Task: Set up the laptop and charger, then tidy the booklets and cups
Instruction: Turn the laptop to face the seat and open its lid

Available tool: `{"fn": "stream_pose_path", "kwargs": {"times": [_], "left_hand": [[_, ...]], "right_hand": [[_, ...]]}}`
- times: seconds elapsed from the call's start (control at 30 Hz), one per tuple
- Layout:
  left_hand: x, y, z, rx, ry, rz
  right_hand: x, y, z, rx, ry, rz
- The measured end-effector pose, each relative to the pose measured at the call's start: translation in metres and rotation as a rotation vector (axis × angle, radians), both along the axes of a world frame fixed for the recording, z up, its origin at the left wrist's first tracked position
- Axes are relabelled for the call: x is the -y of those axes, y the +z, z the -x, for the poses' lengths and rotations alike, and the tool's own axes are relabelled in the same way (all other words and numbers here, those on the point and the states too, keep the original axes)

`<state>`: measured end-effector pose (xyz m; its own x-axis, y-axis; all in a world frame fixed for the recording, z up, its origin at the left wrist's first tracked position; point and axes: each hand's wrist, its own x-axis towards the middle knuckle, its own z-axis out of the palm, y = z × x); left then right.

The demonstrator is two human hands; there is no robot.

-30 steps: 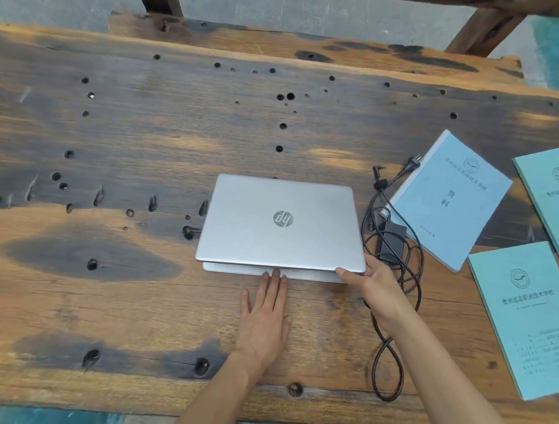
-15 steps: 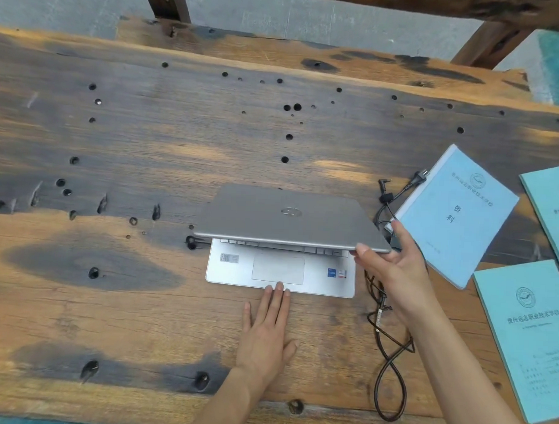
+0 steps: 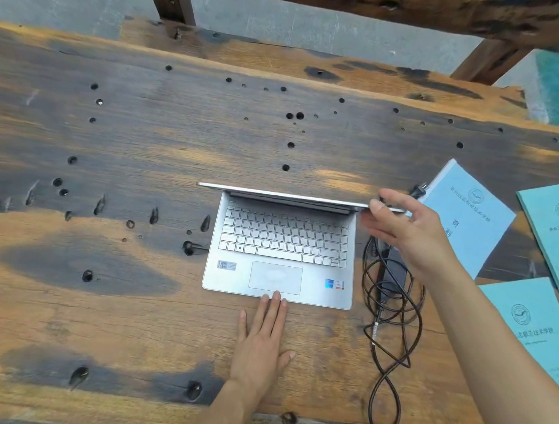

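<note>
A silver laptop stands open on the wooden table, its keyboard and touchpad showing and its lid seen edge-on. My right hand grips the lid's right corner between thumb and fingers. My left hand lies flat on the table, fingertips touching the laptop's front edge. A black charger with a coiled cable lies just right of the laptop, partly under my right arm. Three light blue booklets lie at the right: one behind my right hand, one at the frame edge, one nearer me. No cups are in view.
The tabletop is rough, dark-stained and dotted with holes. A wooden bench and dark beams stand beyond the far edge. The charger cable loops down to the table's near edge.
My right hand has lifted the lid from shut to wide open, exposing the keyboard. My left hand has stayed pressed at the laptop's front edge.
</note>
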<state>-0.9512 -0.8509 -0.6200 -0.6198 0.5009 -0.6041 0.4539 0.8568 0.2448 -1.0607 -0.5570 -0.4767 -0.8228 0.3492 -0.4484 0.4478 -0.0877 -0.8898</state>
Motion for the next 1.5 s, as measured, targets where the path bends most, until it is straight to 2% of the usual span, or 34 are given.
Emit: {"fn": "stream_pose_path", "kwargs": {"times": [0.8, 1.07, 1.2, 1.3, 1.4, 1.5], "left_hand": [[-0.003, 0.008, 0.004, -0.008, 0.029, 0.0], [0.0, 0.012, 0.008, -0.002, 0.025, -0.047], [0.0, 0.013, 0.009, 0.012, 0.047, -0.073], [-0.002, 0.015, 0.011, 0.007, 0.067, -0.086], [-0.005, 0.019, 0.016, -0.045, 0.071, -0.127], [-0.009, 0.022, 0.022, -0.099, 0.02, -0.142]], "right_hand": [[-0.014, 0.02, 0.102, 0.119, -0.124, -0.069], [-0.014, 0.018, 0.119, 0.171, -0.165, -0.164], [-0.017, 0.014, 0.129, 0.214, -0.134, -0.379], [-0.022, 0.012, 0.133, 0.296, -0.101, -0.728], [-0.017, 0.009, 0.126, 0.142, -0.068, -1.079], [-0.001, 0.006, 0.114, -0.06, 0.038, -1.245]]}}
